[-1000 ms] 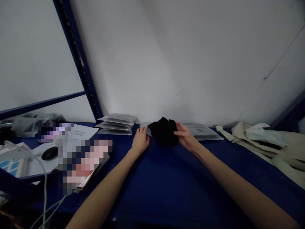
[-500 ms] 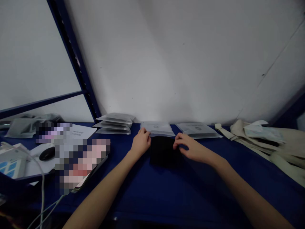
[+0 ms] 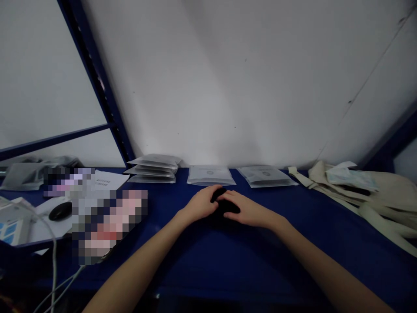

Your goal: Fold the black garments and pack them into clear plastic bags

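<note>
A dark, folded black cloth (image 3: 224, 208) lies on the blue tabletop in front of me, partly covered by both hands. What sort of cloth item it is I cannot make out. My left hand (image 3: 204, 203) grips its left side, fingers bent over the top. From the right, my right hand (image 3: 245, 208) has its fingers curled onto the same cloth, close to the left fingertips. Just beyond lie two flat, frosted zip bags, one in the middle (image 3: 211, 174) and another to the right (image 3: 266, 175).
Several frosted bags (image 3: 153, 168) are stacked at the back left. A mouse (image 3: 61, 211), papers (image 3: 107, 180), a blurred-out pink item (image 3: 120, 217) and white cables (image 3: 54, 265) occupy the left. Beige fabric straps (image 3: 368, 200) heap at the right; a white wall (image 3: 208, 78) rises behind.
My hands have come together over the black cloth; the left moved right and the right moved left. The cloth now looks smaller and bunched between them. The view has shifted slightly.
</note>
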Motion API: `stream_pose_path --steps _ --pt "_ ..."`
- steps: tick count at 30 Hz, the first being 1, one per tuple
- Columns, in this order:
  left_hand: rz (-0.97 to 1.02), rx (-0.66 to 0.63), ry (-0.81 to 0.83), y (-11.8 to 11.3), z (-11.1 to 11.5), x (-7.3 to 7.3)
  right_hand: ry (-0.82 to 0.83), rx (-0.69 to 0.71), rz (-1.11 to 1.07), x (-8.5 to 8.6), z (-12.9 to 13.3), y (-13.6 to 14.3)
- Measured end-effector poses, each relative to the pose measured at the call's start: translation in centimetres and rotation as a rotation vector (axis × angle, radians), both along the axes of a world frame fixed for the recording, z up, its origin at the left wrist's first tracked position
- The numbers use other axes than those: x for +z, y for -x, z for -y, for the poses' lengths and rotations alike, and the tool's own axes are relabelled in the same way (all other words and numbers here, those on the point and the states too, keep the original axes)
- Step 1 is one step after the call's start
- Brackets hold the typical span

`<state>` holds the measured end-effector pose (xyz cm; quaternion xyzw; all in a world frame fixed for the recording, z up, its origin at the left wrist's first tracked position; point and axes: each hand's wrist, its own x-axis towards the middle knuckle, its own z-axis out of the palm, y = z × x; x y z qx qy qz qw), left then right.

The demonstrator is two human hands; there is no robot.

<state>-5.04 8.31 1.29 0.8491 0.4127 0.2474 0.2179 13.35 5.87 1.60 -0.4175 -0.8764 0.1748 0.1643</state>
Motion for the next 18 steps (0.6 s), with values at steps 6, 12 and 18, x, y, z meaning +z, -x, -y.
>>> stream_pose_path --steps 6,12,18 --pt "-0.175 0.52 -0.174 2.0 -0.6 1.5 -0.015 -0.043 0.135 0.6 -0.6 -1.3" --pt "-0.421 0.566 -0.401 2.8 -0.9 1.2 0.059 -0.146 -0.191 1.9 -1.3 -3.4" --pt "-0.411 0.164 -0.332 2.0 -1.0 -0.3 0.319 -0.215 -0.97 2.5 -1.5 -3.1"
